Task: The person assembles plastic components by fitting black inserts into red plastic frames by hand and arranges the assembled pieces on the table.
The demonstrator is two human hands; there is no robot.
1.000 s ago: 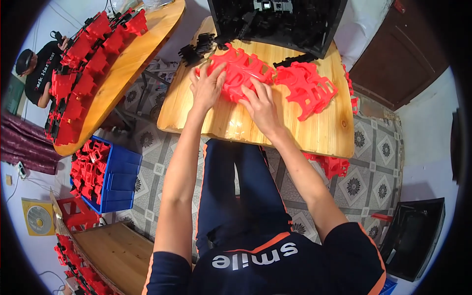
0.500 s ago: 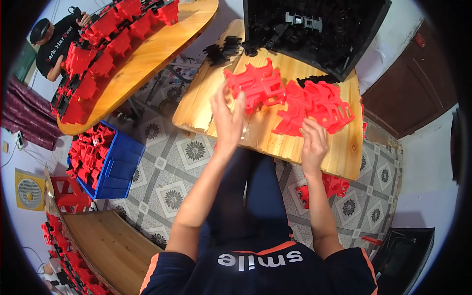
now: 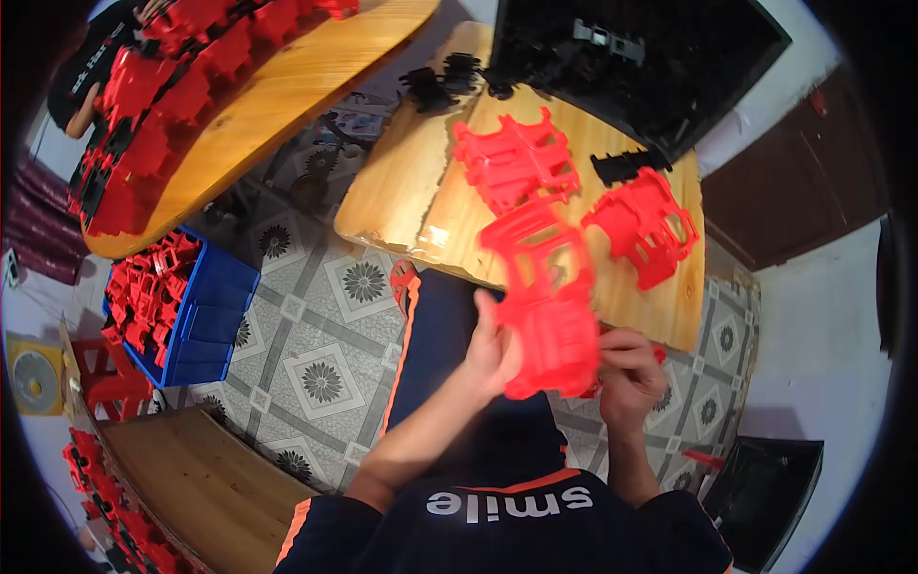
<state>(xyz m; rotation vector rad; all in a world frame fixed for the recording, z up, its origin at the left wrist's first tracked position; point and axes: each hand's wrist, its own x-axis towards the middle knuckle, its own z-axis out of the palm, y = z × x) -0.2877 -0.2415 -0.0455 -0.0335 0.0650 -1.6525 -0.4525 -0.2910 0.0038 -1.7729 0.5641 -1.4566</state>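
Note:
A red plastic shell with window-like openings (image 3: 550, 330), shaped like a toy vehicle body, is held up over my lap at the table's near edge. My left hand (image 3: 492, 359) grips its left side, thumb up along the edge. Close by the shell's right edge is my right hand (image 3: 631, 378), its fingers curled in a pinch; whether it touches the shell or holds something small I cannot make out. Two more red shells lie on the wooden table (image 3: 392, 206): one toward the middle (image 3: 516, 158), the other on the right (image 3: 645, 230).
Black plastic parts (image 3: 445, 84) lie at the table's far left, another black piece (image 3: 626, 165) before a large black tray (image 3: 631, 77). Left stand a blue crate of red parts (image 3: 206, 316) and a curved table (image 3: 277, 124) lined with red-and-black assemblies, a person (image 3: 86, 81) behind it.
One red shell has come off the right-hand group on the table and toward my body. My left hand has moved from beside the middle shell onto it. The right hand has drawn back and down.

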